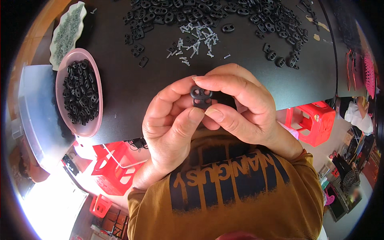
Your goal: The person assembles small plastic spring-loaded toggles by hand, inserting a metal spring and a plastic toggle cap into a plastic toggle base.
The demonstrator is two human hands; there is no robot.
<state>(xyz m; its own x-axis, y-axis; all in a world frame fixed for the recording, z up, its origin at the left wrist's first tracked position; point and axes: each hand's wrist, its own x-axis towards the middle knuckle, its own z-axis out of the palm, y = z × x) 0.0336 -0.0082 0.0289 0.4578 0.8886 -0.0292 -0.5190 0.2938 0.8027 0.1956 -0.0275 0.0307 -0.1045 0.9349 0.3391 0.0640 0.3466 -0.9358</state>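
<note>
Between both hands is a small black plastic cord lock with two holes in its upper part and openings in its lower part. My left hand pinches its left side, thumb at the lower edge and index finger near the top. My right hand grips the right side, with the thumb below and the index finger over the top edge. Past the fingertips lies a loose cluster of small metal springs on the dark table. Some of my fingers behind the cord lock are partly hidden.
Many black cord lock parts cover the far side of the dark table. At left stand a pink bowl of black parts and a pale scalloped dish of springs. Red stools stand beyond the table's near edge.
</note>
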